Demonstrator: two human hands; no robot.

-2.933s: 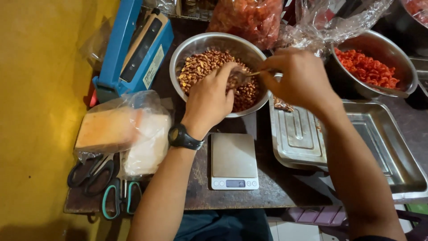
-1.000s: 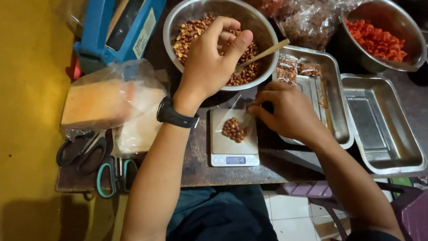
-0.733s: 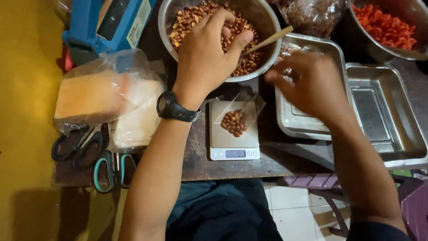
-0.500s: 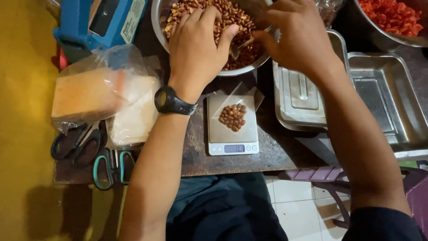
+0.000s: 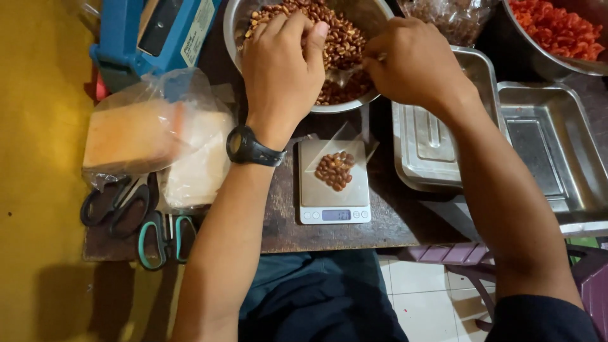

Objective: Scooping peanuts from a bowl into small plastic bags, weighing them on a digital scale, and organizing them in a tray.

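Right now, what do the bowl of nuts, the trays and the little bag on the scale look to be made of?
Bowl: bare metal, likely stainless steel, with a shiny grey rim. Trays: the same dull silver metal, with reflections. Bag: thin clear plastic film, the nuts showing through. Scale: brushed metal-look top; body unclear.

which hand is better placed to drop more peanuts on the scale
Probably the left hand: its fingers rest on the peanuts in the bowl, directly above the scale. The right hand sits at the rim, apparently gripping something.
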